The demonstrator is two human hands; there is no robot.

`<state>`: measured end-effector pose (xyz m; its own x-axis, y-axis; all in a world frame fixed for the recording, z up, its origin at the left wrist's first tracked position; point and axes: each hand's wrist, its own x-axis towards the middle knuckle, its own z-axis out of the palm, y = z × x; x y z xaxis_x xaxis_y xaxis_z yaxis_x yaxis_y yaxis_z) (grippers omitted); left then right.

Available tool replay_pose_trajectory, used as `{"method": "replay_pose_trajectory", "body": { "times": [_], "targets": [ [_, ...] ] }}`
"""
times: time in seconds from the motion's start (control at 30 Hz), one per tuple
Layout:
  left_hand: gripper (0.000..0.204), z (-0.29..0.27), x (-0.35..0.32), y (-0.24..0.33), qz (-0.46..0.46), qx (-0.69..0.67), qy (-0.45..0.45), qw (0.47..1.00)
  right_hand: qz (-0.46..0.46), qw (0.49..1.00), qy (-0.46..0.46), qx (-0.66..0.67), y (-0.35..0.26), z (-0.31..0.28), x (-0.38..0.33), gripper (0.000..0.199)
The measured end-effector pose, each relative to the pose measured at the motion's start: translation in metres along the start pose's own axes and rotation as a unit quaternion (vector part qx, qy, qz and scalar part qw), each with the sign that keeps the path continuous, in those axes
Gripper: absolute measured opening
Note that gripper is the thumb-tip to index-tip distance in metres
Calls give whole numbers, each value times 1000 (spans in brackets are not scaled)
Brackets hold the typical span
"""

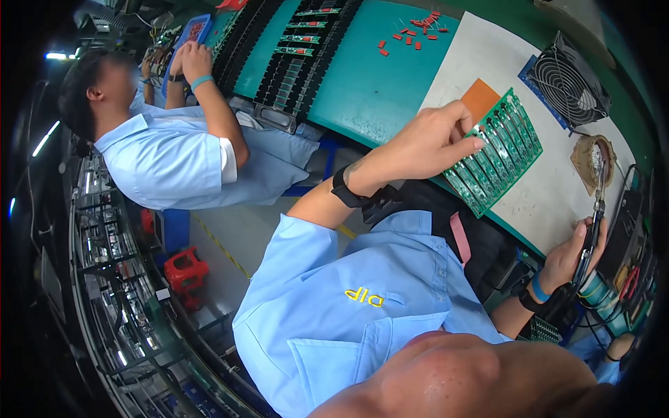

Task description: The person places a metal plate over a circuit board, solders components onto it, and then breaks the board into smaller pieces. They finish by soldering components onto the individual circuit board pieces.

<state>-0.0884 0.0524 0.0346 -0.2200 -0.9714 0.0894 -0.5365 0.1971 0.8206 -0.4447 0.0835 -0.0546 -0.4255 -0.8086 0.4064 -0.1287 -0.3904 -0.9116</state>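
My left hand is closed on the near left edge of a green circuit board panel, thumb on top. The panel is tilted above the bench and carries several rows of small boards with components. Right of it, my right hand grips a soldering iron by its dark handle. The iron's metal tip reaches into a round dish with greyish contents; I cannot tell what they are. Behind the panel, an orange-brown square sheet lies partly hidden by my fingers and the panel.
A black fan stands at the far right on a white sheet. Small red components lie scattered on the green mat. Black rails hold boards further left. A co-worker handles a blue tray. Pliers lie right.
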Motion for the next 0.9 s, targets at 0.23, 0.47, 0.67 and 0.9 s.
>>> {"method": "replay_pose_trajectory", "body": {
  "times": [0.23,0.47,0.67,0.9],
  "targets": [
    [15,-8,0,-11,-103,-284,-74,950,28,999,3,-39,-8,-3,-3,46],
    [13,-53,8,-30,-85,-354,105,925,23,999,13,-23,-16,9,-7,47],
    [16,-61,22,-44,-90,-333,152,926,15,999,5,-40,-23,13,-7,47],
    [20,-66,62,-41,-118,-366,171,907,22,997,5,-69,-28,14,-8,46]
  ]
}}
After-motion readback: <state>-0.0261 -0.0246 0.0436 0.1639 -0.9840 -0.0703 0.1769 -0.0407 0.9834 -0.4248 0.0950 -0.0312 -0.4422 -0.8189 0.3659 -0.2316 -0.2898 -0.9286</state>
